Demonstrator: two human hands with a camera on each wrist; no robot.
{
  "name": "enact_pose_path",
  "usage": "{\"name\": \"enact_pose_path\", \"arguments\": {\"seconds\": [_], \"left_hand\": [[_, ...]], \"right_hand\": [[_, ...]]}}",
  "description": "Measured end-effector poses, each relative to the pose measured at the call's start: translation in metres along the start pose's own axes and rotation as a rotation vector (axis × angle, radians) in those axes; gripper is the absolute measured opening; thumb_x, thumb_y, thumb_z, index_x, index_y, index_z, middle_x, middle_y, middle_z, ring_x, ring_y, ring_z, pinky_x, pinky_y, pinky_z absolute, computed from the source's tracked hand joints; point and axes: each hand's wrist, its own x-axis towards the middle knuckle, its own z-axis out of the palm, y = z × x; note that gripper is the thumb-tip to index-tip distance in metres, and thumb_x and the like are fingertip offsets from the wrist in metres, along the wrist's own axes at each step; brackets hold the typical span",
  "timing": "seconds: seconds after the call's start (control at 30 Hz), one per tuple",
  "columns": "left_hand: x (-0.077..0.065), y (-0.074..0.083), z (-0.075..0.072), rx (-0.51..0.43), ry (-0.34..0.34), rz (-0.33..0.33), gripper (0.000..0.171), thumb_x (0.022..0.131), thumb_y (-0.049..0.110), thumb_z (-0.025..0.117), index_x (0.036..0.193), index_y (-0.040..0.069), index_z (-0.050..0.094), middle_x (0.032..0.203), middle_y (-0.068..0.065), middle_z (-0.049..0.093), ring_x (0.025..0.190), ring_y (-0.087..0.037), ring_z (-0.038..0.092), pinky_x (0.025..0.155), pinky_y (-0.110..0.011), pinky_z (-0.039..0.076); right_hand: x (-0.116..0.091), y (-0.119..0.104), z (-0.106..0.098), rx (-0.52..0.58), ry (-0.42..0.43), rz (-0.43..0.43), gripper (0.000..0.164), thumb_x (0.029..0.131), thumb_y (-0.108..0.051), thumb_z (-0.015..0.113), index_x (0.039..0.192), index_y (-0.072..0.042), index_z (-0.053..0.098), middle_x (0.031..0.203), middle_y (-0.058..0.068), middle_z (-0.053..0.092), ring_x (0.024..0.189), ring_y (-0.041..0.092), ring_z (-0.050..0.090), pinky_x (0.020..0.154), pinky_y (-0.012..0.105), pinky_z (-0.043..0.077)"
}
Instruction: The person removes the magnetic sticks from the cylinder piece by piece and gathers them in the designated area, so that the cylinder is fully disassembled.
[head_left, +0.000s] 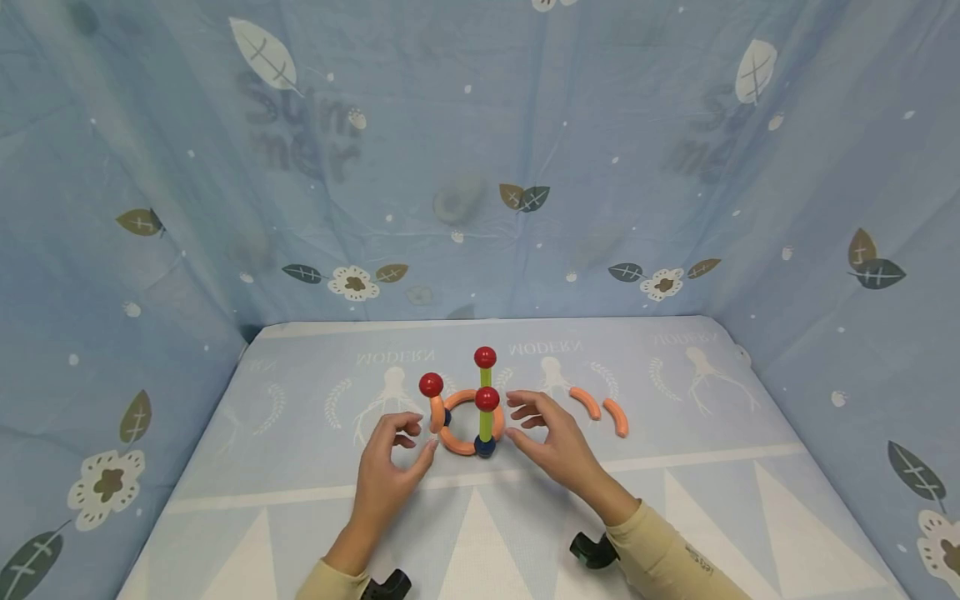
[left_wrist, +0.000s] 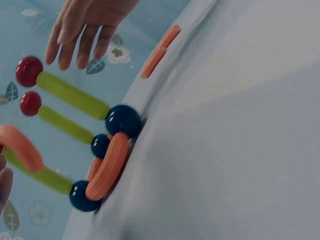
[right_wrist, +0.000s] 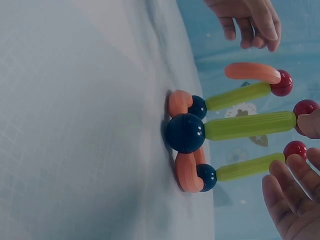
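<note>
Your left hand and right hand, relaxed, empty, flank the upright toy below centre, left nearer its hanging bar.

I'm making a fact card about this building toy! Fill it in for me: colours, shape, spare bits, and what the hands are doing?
Top: three red balls
Middle: three upright green sticks
Bottom: three dark blue balls, joined in a ring by orange curved pieces
Extra piece: one orange curve hanging from a red ball
Spare bits: two orange curves lying on the table
Left hand: open, near the hanging curve
Right hand: open, beside the toy
</note>
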Motion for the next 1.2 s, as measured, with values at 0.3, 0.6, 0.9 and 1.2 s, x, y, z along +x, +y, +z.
{"name": "enact_pose_path", "arguments": {"seconds": [0.3, 0.6, 0.9, 1.2], "left_hand": [[-0.014, 0.016, 0.023, -0.042, -0.083, -0.011, 0.039, 0.085, 0.009, 0.082, 0.120, 0.013, 0.065, 0.104, -0.004, 0.067, 0.090, -0.012, 0.063, 0.071, -0.026, 0.057], [-0.019, 0.022, 0.042, -0.073, -0.152, -0.081, 0.042, 0.088, 0.015, 0.081, 0.125, 0.016, 0.062, 0.105, -0.004, 0.067, 0.093, -0.012, 0.063, 0.074, -0.028, 0.057], [-0.015, 0.027, 0.053, -0.101, -0.223, -0.191, 0.053, 0.090, 0.018, 0.080, 0.137, 0.006, 0.058, 0.118, -0.010, 0.064, 0.102, -0.023, 0.067, 0.087, -0.038, 0.058], [-0.012, 0.026, 0.070, -0.011, -0.221, -0.224, 0.056, 0.093, 0.027, 0.076, 0.142, 0.014, 0.053, 0.138, -0.003, 0.059, 0.116, -0.022, 0.061, 0.098, -0.046, 0.052]], "right_hand": [[0.000, -0.002, 0.001, -0.004, -0.001, -0.009, 0.050, 0.092, -0.013, 0.077, 0.136, -0.003, 0.058, 0.128, 0.010, 0.065, 0.107, 0.018, 0.066, 0.087, 0.033, 0.058], [0.003, -0.002, 0.002, -0.008, 0.016, -0.020, 0.050, 0.090, -0.010, 0.078, 0.137, -0.009, 0.058, 0.124, 0.009, 0.066, 0.106, 0.018, 0.066, 0.086, 0.034, 0.058], [0.006, -0.004, 0.004, -0.005, 0.021, -0.002, 0.051, 0.090, -0.008, 0.078, 0.137, -0.012, 0.059, 0.118, 0.010, 0.066, 0.105, 0.015, 0.065, 0.086, 0.035, 0.059], [0.013, -0.009, 0.005, -0.003, 0.017, -0.013, 0.049, 0.093, -0.017, 0.077, 0.138, -0.011, 0.059, 0.120, 0.003, 0.065, 0.105, 0.016, 0.065, 0.086, 0.032, 0.058]]}}
